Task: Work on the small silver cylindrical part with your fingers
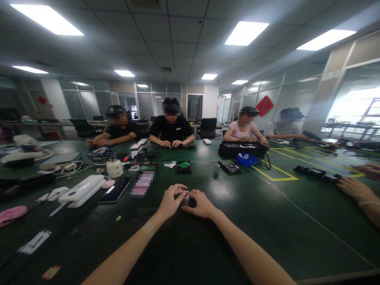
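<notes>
hands meet at the middle of the green table (267,221), both arms stretched forward from the bottom edge of the view. left hand (170,201) is curled, fingers bent over the top of a small silvery cylinder (185,196), fingertips pinched on it. right hand (202,204) is curled too, thumb and forefinger closed against the same piece from the other side, so the two hands touch around it. the cylinder sits low, at or just above the table surface; most of it is hidden by the fingers and i cannot tell what it is

just beyond the hands lie a dark phone (114,190) and a white case (80,190) to the left, with a pale jar (114,167) behind them. farther out, a green circuit board (184,166), a small grey can (216,169), a black device (230,167) and a blue tray (247,159) are spread across the table. four other people sit along the far side, their hands on the table. at the right edge another person's hand (353,187) rests beside a long black part (316,173), well apart from the wearer's hands. yellow tape lines (279,174) mark the table on the right
</notes>
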Demonstrator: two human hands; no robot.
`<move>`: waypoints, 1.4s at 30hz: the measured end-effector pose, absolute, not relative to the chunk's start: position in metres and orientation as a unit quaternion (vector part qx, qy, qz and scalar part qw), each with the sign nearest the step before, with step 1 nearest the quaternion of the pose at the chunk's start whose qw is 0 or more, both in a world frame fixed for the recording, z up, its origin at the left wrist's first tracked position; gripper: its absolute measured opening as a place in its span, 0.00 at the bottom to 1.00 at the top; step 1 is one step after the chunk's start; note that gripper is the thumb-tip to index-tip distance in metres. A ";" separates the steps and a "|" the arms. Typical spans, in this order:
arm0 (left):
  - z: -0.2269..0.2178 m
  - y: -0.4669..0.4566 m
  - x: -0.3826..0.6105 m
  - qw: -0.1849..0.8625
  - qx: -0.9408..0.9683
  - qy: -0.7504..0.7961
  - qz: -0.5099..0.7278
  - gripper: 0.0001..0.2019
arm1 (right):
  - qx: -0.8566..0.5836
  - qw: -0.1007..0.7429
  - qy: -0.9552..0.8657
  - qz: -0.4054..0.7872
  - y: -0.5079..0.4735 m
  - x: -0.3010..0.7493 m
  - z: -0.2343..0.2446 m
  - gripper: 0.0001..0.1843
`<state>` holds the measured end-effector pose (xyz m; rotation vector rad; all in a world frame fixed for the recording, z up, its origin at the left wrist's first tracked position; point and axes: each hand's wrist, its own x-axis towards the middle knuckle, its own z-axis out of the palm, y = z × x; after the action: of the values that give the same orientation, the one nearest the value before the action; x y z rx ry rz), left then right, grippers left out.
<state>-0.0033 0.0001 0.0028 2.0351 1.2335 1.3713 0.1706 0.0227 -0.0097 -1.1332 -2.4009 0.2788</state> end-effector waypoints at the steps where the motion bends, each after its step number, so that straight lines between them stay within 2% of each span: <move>1: 0.003 0.000 -0.003 0.203 0.724 0.436 0.494 0.07 | -0.414 0.233 -0.874 0.102 0.023 0.170 -0.009 0.23; 7: 0.005 -0.002 -0.001 0.136 0.718 0.488 0.478 0.10 | -0.414 0.233 -0.875 0.097 0.025 0.171 -0.013 0.23; 17: 0.008 0.010 -0.018 0.129 0.695 0.481 0.518 0.05 | -0.431 0.224 -0.868 0.104 0.023 0.169 -0.011 0.22; 19: 0.003 0.016 -0.028 0.137 0.699 0.511 0.481 0.03 | -0.439 0.224 -0.863 0.110 0.021 0.168 -0.011 0.21; 25: -0.019 0.031 -0.050 0.221 0.701 0.554 0.392 0.11 | -0.462 0.222 -0.845 0.153 0.020 0.165 -0.010 0.21; 29: -0.025 0.032 -0.052 0.213 0.708 0.533 0.411 0.13 | -0.465 0.221 -0.840 0.171 0.019 0.163 -0.007 0.19; 32: -0.023 0.029 -0.048 0.206 0.708 0.526 0.424 0.11 | -0.467 0.221 -0.838 0.174 0.018 0.163 -0.007 0.18; 38: -0.004 0.014 -0.022 0.175 0.689 0.462 0.530 0.06 | -0.452 0.221 -0.852 0.144 0.019 0.163 -0.010 0.19; 42: 0.002 0.005 -0.008 0.188 0.704 0.433 0.531 0.06 | -0.442 0.222 -0.859 0.130 0.020 0.164 -0.013 0.21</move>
<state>-0.0077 0.0050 0.0022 1.9802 1.2185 1.4949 0.1642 0.0203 -0.0126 -1.2212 -2.3741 0.3592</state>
